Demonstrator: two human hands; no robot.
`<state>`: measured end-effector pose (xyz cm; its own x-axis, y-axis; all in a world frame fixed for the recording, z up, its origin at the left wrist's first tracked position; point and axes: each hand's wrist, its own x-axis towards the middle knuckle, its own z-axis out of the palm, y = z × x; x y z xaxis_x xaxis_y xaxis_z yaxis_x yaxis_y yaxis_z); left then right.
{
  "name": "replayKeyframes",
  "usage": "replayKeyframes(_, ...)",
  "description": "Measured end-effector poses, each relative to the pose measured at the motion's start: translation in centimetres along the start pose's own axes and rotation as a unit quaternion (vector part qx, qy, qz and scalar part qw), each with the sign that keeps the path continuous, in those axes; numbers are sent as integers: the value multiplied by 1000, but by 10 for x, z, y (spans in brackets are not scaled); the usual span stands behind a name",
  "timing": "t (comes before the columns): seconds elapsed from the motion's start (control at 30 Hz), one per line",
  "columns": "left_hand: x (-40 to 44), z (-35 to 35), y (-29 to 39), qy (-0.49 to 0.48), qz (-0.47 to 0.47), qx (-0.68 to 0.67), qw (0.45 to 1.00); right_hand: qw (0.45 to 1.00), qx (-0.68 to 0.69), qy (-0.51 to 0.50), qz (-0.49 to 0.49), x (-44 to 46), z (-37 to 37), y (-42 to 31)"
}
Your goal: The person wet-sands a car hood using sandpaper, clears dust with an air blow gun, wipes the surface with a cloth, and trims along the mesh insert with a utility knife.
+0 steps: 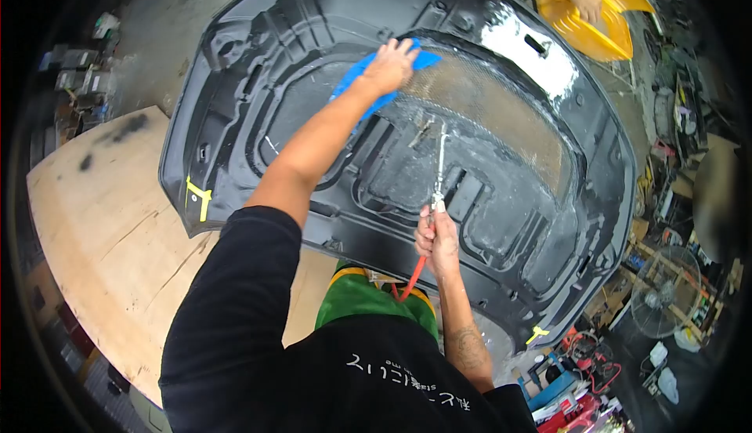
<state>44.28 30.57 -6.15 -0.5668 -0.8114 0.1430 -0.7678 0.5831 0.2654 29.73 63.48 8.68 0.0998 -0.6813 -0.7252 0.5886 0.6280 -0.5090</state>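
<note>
A large black car hood (376,233) lies with its ribbed inner side up in front of me. My left hand (389,66) presses a blue cloth (356,80) onto the hood, left of a brownish mesh-textured area (489,104), with its fingers bent over the cloth. In my right hand (439,235) is an air blow gun (440,174), its long thin nozzle pointing away from me over the middle of the hood. A red hose (410,280) runs from its lower end toward my waist. Part of the cloth is hidden under my left hand and forearm.
Another person's hand (586,2) touches a yellow plastic piece (619,33) beyond the hood's far right edge. A light wooden board (102,221) is at the left. On the right stand a fan (666,292) and assorted clutter. Yellow tape (201,194) marks the hood's near left corner.
</note>
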Motion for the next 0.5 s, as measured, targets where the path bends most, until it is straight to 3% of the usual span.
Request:
replayKeyframes(0.03,-1,-4,-3,-32,-20,-35,999,1000,9,-3,0,-1,-2,1)
replayKeyframes(0.17,-52,4,-27,60,38,20,997,998,55,-42,-4,-3,-16,9)
replayKeyframes(0.27,-103,-5,-30,44,29,9,999,996,66,-55,-6,-7,-26,18)
replayKeyframes(0.33,-132,-29,-9,-23,-7,50,998,997,56,-48,-19,-14,-26,20)
replayKeyframes(0.43,-143,-44,-10,-5,0,55,998,996,58,-65,-36,-22,-35,17)
replayKeyframes(0.5,-132,-55,-24,-35,-50,-76,995,994,63,-82,-31,-28,-46,12)
